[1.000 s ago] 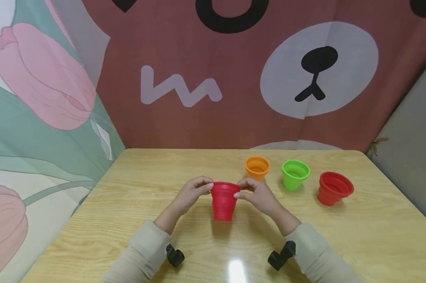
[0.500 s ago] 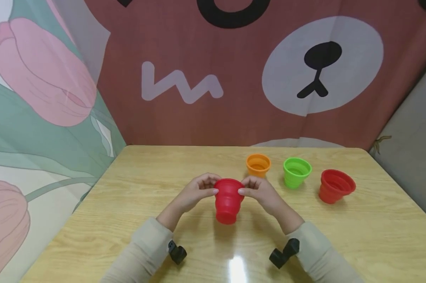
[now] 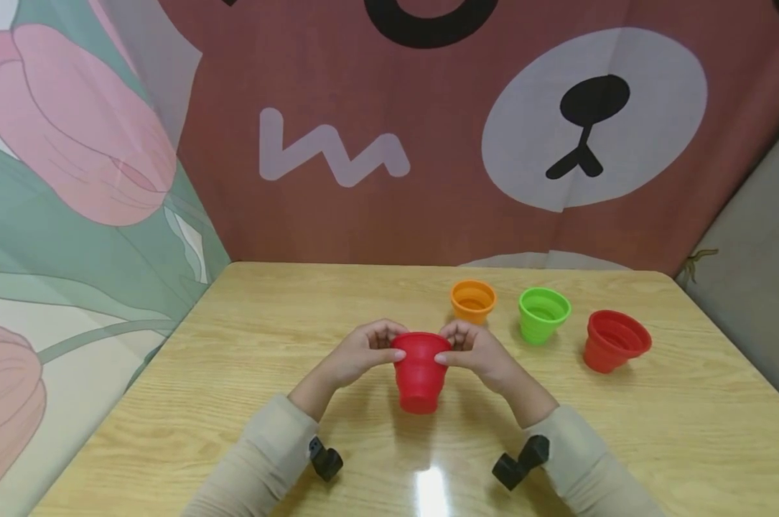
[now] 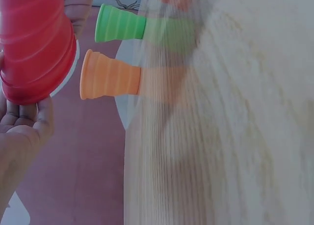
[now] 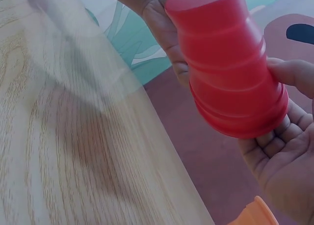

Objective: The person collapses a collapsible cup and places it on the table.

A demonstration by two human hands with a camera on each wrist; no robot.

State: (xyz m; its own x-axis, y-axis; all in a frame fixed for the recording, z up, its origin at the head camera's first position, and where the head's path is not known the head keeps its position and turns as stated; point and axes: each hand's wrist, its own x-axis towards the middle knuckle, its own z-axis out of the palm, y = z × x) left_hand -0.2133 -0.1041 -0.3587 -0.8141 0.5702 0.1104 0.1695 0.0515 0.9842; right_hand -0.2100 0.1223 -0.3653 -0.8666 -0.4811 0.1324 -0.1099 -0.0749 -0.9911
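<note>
since a second ago, the red, ribbed, silicone-looking cup (image 3: 420, 373) has tipped, its base turned toward the viewer, at lower centre of the frame, above the wooden tabletop (image 3: 169, 445); probably mid-handling. the left hand (image 3: 362, 353) and right hand (image 3: 479, 350) pinch it near the rim, fingers behind, thumbs in front.
</note>
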